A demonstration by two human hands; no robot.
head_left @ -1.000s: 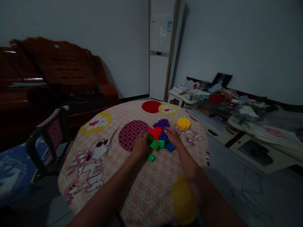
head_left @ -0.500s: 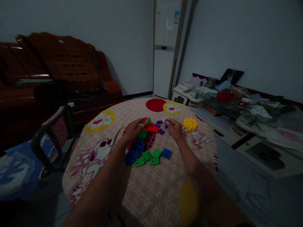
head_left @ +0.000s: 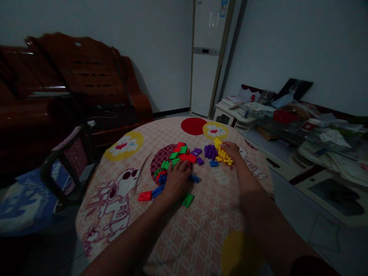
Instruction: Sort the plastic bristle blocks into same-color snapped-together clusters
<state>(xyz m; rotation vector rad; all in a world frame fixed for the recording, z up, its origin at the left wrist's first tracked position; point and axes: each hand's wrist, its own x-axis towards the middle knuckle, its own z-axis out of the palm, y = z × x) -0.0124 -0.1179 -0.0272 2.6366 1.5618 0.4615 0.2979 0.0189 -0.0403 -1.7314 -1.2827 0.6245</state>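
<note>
My left hand (head_left: pixel 179 178) lies palm down over the middle of a pile of plastic building blocks, its fingers apart and covering some. Around it are green blocks (head_left: pixel 165 165), red blocks (head_left: pixel 145 196), blue blocks (head_left: pixel 158 191) and a green block (head_left: pixel 188 200). My right hand (head_left: pixel 232 150) rests against the right side of a bunch of yellow blocks (head_left: pixel 221 153), fingers extended; its thumb is hidden. Touching or very near the yellow bunch on its left stands a group of purple blocks (head_left: pixel 211 152). A blue block (head_left: pixel 214 163) sits just in front of them.
A patterned cloth covers the round table (head_left: pixel 201 237). At the left are a chair (head_left: pixel 64 165) and a wooden sofa (head_left: pixel 86 84). A cluttered glass-topped cabinet (head_left: pixel 287 153) stands at the right, and a tall white air conditioner (head_left: pixel 205 80) at the back.
My left hand has come nearer over the blocks. The right hand has moved right to the yellow bunch, which now sits beside upright purple blocks. Green and blue blocks in front have shifted.
</note>
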